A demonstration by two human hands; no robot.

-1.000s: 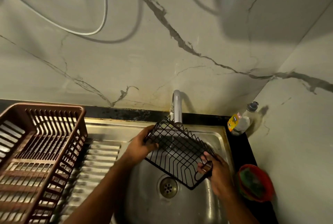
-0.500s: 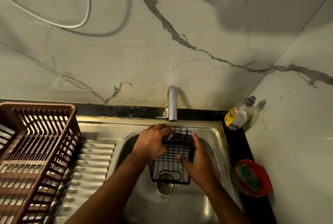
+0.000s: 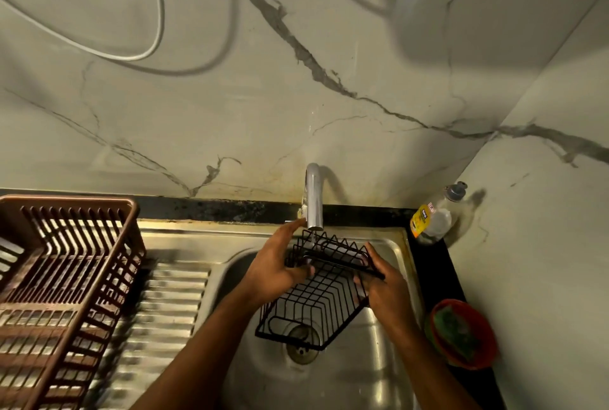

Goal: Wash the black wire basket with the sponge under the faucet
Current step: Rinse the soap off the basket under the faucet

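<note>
My left hand [image 3: 275, 273]: it holds the left side of the black wire basket [image 3: 316, 297], thumb hooked over a wire on the inner face, the other fingers stretched up along the outside toward the spout.
My right hand [image 3: 384, 287]: fingers curled round the basket's right edge, gripping the wire frame — the thumb lies along the upper rim.
Black wire basket: held between my two hands above the bowl of the steel sink [image 3: 389, 245], tilted so its far end is raised and its near end hangs lower over the drain [image 3: 302, 343], not touching it as far as I can tell.
Faucet [image 3: 313, 200]: straight beyond my left fingertips; a thin stream of water falls from its mouth onto the basket's far end.
Sponge [image 3: 456, 332]: a green pad, somewhat blurred, lying in the red bowl [image 3: 484, 355] on the dark counter just right of my right wrist — neither hand touches it.
Soap bottle [image 3: 435, 217]: clear, yellow label, in the corner beyond and right of my right hand.
Brown dish rack [image 3: 66, 278]: well to the left of my left arm, standing on the ribbed drainboard [image 3: 168, 307].
</note>
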